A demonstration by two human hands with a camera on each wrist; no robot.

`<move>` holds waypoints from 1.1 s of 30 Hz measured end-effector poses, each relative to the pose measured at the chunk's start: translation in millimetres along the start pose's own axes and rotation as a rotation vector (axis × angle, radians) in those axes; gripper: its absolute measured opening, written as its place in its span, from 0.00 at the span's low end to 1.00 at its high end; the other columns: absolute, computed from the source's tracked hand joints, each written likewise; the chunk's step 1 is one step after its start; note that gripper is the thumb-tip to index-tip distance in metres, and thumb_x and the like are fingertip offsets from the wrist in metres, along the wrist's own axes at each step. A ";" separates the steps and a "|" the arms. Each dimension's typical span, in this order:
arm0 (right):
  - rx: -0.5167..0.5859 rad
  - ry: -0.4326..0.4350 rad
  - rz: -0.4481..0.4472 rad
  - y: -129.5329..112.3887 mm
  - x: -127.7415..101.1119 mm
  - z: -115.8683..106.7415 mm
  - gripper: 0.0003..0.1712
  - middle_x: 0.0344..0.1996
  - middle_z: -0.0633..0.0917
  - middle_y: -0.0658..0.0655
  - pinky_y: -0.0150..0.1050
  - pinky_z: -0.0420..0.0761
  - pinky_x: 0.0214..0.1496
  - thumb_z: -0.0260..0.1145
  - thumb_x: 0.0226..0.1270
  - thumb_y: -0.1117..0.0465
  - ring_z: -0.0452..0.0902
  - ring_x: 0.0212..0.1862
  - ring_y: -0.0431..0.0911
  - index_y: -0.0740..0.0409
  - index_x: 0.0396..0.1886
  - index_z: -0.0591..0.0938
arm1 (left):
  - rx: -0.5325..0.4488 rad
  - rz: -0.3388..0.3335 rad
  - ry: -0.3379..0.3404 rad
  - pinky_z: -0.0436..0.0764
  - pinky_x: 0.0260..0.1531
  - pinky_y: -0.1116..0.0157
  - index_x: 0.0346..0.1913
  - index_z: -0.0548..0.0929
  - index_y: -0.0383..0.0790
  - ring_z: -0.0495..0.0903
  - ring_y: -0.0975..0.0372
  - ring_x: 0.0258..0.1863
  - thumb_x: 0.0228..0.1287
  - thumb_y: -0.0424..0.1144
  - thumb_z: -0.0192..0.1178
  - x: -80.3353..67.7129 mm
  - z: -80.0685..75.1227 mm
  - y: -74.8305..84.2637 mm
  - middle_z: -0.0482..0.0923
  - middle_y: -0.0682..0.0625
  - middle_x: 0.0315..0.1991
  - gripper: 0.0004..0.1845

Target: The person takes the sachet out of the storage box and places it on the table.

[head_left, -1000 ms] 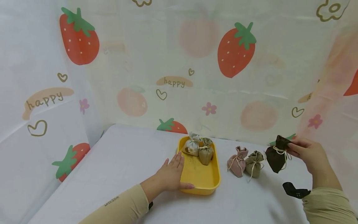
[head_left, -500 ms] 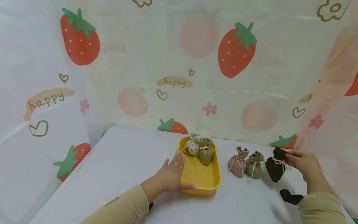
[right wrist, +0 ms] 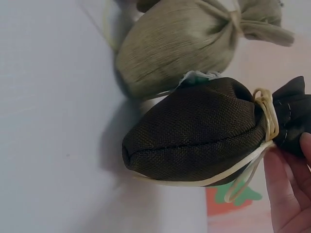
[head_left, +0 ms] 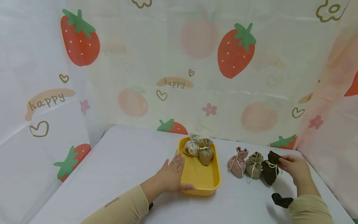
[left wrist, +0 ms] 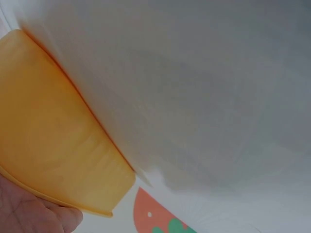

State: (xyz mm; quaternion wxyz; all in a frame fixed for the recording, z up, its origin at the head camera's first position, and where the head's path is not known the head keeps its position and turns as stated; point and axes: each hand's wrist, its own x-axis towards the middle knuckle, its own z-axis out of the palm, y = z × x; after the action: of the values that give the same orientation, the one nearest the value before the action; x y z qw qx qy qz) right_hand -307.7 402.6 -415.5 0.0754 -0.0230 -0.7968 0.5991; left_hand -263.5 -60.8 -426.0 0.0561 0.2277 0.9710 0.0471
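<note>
Pinching the dark brown sachet (head_left: 269, 172) by its tied neck, the right hand (head_left: 294, 168) holds it against the table beside the olive sachet (head_left: 254, 164) and pink sachet (head_left: 237, 161). Two sachets (head_left: 199, 148) already sit in the yellow tray (head_left: 202, 183), which the flat, relaxed left hand (head_left: 170, 176) steadies, so three appear left to load.

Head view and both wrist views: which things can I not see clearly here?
- Left hand: left wrist view shows only a corner of it, cut by the frame edge, beside the yellow tray.
- Right hand: its fingertips are hidden behind the dark brown pouch in head view.
- Pink pouch: outside the right wrist view.
- Pouch contents: cloth hides them.
</note>
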 end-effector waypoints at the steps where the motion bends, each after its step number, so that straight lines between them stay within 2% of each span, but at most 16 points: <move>1: 0.000 0.003 0.008 3.2 0.7 -0.3 0.05 0.22 0.81 0.41 0.24 0.77 0.32 0.62 0.61 0.64 0.79 0.28 0.30 0.55 0.27 0.83 | 0.002 0.000 0.000 0.48 0.64 0.47 0.72 0.42 0.35 0.40 0.53 0.71 0.42 0.82 0.37 -0.6 -0.4 0.1 0.35 0.41 0.72 0.64; 4: 0.049 -0.006 0.015 13.5 3.6 -1.5 0.05 0.21 0.82 0.44 0.25 0.78 0.31 0.64 0.60 0.63 0.80 0.27 0.33 0.54 0.26 0.83 | -0.005 0.005 0.001 0.48 0.64 0.47 0.71 0.42 0.35 0.40 0.53 0.71 0.43 0.82 0.38 -1.6 -1.4 0.5 0.34 0.40 0.72 0.63; 6: 0.012 -0.007 0.031 10.7 0.6 2.7 0.06 0.22 0.81 0.42 0.25 0.78 0.32 0.63 0.60 0.64 0.80 0.27 0.32 0.51 0.25 0.82 | -0.006 0.006 -0.003 0.48 0.64 0.46 0.71 0.41 0.34 0.39 0.52 0.71 0.44 0.81 0.38 -2.1 -2.1 0.7 0.34 0.40 0.72 0.63; 9: -0.020 -0.025 0.035 6.4 -2.4 7.9 0.05 0.23 0.81 0.43 0.26 0.78 0.32 0.61 0.62 0.66 0.79 0.28 0.32 0.59 0.29 0.83 | -0.002 0.005 -0.005 0.48 0.64 0.46 0.71 0.41 0.34 0.39 0.52 0.71 0.44 0.81 0.38 -2.1 -2.4 0.5 0.33 0.40 0.72 0.63; 10: -0.076 -0.023 0.045 1.5 -5.1 10.9 0.05 0.24 0.80 0.40 0.25 0.77 0.33 0.60 0.63 0.65 0.79 0.28 0.31 0.59 0.30 0.82 | 0.001 0.005 -0.005 0.48 0.64 0.46 0.71 0.41 0.34 0.39 0.52 0.71 0.43 0.81 0.38 -2.0 -2.3 0.3 0.33 0.40 0.72 0.63; 14: -0.140 -0.023 0.066 -5.0 -8.0 13.9 0.11 0.25 0.81 0.42 0.25 0.77 0.33 0.58 0.65 0.65 0.78 0.28 0.30 0.73 0.38 0.78 | 0.008 0.004 0.001 0.48 0.64 0.47 0.71 0.42 0.35 0.40 0.53 0.71 0.42 0.82 0.36 -1.4 -1.6 -0.2 0.34 0.40 0.72 0.64; 21: -0.115 -0.023 0.092 -2.6 -6.5 8.1 0.15 0.25 0.80 0.39 0.26 0.78 0.34 0.63 0.62 0.60 0.78 0.29 0.30 0.70 0.40 0.79 | 0.013 0.010 0.009 0.49 0.64 0.47 0.71 0.42 0.35 0.40 0.52 0.71 0.41 0.83 0.35 -1.1 -1.0 0.1 0.35 0.40 0.72 0.64; 24: -0.062 -0.001 0.120 14.4 4.2 -0.8 0.19 0.26 0.81 0.40 0.26 0.78 0.33 0.67 0.58 0.55 0.79 0.30 0.31 0.66 0.42 0.81 | 0.017 0.013 0.015 0.49 0.64 0.46 0.71 0.43 0.35 0.40 0.52 0.71 0.41 0.83 0.35 -1.0 -0.8 0.0 0.35 0.40 0.72 0.64; 26: -0.016 -0.005 0.108 32.4 15.7 -10.4 0.17 0.28 0.81 0.39 0.27 0.78 0.34 0.67 0.57 0.54 0.80 0.32 0.31 0.60 0.41 0.83 | 0.018 0.013 0.017 0.50 0.64 0.46 0.71 0.43 0.35 0.40 0.52 0.71 0.40 0.83 0.34 -0.9 -0.2 -0.2 0.35 0.40 0.72 0.65; 29: 0.097 -0.006 0.051 63.9 35.5 -24.7 0.14 0.31 0.83 0.39 0.27 0.78 0.35 0.68 0.57 0.55 0.80 0.35 0.32 0.55 0.41 0.84 | 0.020 0.014 0.018 0.50 0.64 0.46 0.71 0.43 0.35 0.40 0.52 0.71 0.40 0.84 0.33 -0.6 0.3 -0.5 0.35 0.40 0.72 0.65; 33: 0.168 -0.010 -0.020 93.5 57.1 -37.2 0.16 0.35 0.83 0.39 0.27 0.78 0.37 0.68 0.57 0.58 0.80 0.38 0.30 0.57 0.45 0.83 | 0.017 0.012 0.016 0.49 0.64 0.46 0.72 0.42 0.35 0.40 0.53 0.71 0.40 0.84 0.33 -0.1 0.6 -0.7 0.34 0.41 0.72 0.65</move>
State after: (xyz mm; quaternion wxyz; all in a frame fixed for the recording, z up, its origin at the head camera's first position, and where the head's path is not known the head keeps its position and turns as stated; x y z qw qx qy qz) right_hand -363.7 471.6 -489.8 0.0793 -0.0056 -0.7443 0.6630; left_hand -263.6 -61.5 -426.7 0.0462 0.2334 0.9704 0.0408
